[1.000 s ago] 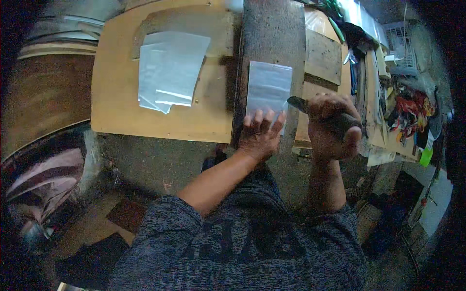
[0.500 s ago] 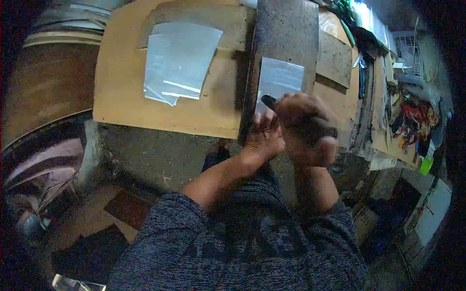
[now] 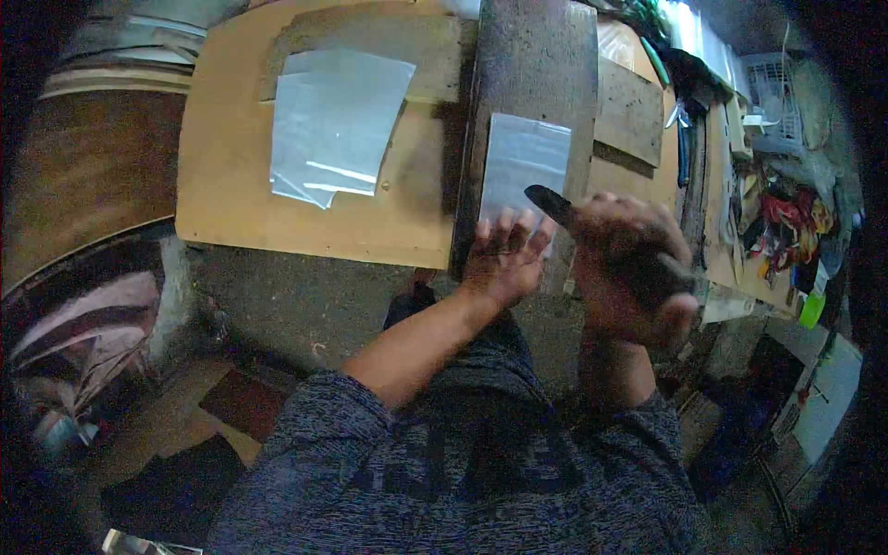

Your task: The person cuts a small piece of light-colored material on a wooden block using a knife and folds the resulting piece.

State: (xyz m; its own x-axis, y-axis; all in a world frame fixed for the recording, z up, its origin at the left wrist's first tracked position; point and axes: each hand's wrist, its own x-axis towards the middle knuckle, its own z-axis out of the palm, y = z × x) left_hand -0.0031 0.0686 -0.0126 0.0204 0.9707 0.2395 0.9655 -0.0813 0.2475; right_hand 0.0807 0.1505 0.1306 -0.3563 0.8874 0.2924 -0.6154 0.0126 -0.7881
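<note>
1. Lying flat on a dark grey slab point(image 3: 536, 65), near its lower end: a clear plastic sheet point(image 3: 525, 157), rectangular and slightly glossy.
2. Pressing down on the sheet's lower edge: the left hand point(image 3: 504, 259), open, fingers spread and fingertips point(image 3: 518, 222) resting on the plastic.
3. Gripping a dark-handled knife point(image 3: 555, 205): the right hand point(image 3: 629, 268), closed in a fist around the handle, blade tip pointing up-left and sitting over the sheet's lower right corner, just beside the left fingertips.
4. Running upward through the middle of the view: the grey slab, resting on the wooden counter point(image 3: 231, 213), a light brown board.
5. Lying to the left on that board, well apart from the hands: a loose stack of clear plastic sheets point(image 3: 338, 125), edges fanned and overlapping.
6. Sitting right of the slab: a smaller worn wooden plank point(image 3: 631, 111), tilted.
7. Crowding the far right edge: cluttered tools and colourful scraps point(image 3: 786, 213), too blurred for telling apart.
8. Filling the lower view: grey mottled sleeves point(image 3: 462, 462), both forearms bare.
</note>
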